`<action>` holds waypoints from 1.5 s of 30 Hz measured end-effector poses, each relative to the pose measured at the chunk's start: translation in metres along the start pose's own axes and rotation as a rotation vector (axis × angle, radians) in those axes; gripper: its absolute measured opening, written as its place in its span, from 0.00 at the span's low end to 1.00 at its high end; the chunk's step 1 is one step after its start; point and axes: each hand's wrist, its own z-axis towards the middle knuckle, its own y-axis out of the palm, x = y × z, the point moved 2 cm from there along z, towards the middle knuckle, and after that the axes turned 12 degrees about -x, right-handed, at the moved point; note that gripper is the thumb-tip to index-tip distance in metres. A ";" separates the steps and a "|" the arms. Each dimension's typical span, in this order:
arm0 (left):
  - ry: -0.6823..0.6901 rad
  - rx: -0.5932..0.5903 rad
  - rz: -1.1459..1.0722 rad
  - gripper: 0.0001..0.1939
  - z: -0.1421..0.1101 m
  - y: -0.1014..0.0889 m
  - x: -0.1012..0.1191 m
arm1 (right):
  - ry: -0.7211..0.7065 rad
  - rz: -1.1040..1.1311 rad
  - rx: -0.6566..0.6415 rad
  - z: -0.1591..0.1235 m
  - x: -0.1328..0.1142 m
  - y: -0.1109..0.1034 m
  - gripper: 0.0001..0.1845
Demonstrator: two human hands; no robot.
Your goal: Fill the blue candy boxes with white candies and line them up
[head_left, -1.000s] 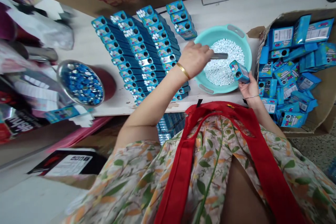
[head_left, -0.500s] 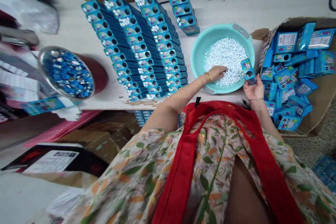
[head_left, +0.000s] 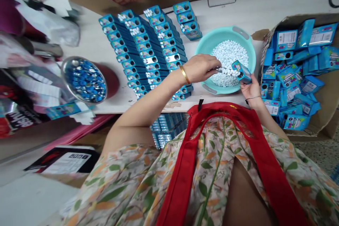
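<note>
- Left hand (head_left: 202, 69): fingers pressed together with the thumb, pinching the near end of a narrow scoop (head_left: 219, 69); exact thumb placement cannot be told.
- Scoop: carries a line of white pellets (head_left: 230, 72), its far end at the hole in the small blue box (head_left: 242, 69). Whether the tip is inside cannot be confirmed.
- Right hand (head_left: 251, 88): fingers curled around the box's lower end; those beneath it are hidden. Box is tilted, over the right part of the turquoise bowl (head_left: 206, 44).
- Step in hand, as judged: loading pellets through the hole.
- Next move, as judged: calls for a steady box and a tipped scoop in line with the hole; misaligned pellets would likely drop into the bowl.
- Bowl: holds loose pellets, beneath both hands.
- Left of bowl: standing rows of blue boxes (head_left: 144, 47), pellets lying on some tops.
- Right: cardboard carton (head_left: 327, 113) of jumbled blue boxes (head_left: 290, 74).
</note>
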 end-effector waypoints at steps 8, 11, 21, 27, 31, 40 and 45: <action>-0.071 0.025 0.138 0.19 0.011 -0.024 0.079 | -0.001 0.026 0.040 0.002 0.008 0.005 0.12; -0.063 0.021 0.175 0.22 0.008 -0.036 0.089 | 0.010 0.000 0.020 0.006 0.010 0.000 0.13; -0.408 0.133 -0.061 0.14 0.075 0.066 -0.106 | 0.051 -0.018 0.029 0.002 0.002 -0.007 0.11; -0.267 -0.009 -0.146 0.15 0.105 0.150 -0.069 | 0.050 -0.029 0.035 0.002 -0.009 -0.010 0.20; -0.222 -0.137 -0.234 0.17 0.098 0.162 -0.042 | 0.042 -0.036 0.029 0.006 -0.013 -0.014 0.23; -0.035 -0.003 -0.305 0.16 0.030 0.098 -0.059 | -0.006 -0.019 0.013 0.009 -0.014 -0.017 0.22; -0.003 0.020 -0.126 0.16 -0.005 0.029 -0.029 | -0.012 -0.021 -0.002 0.013 -0.002 -0.013 0.19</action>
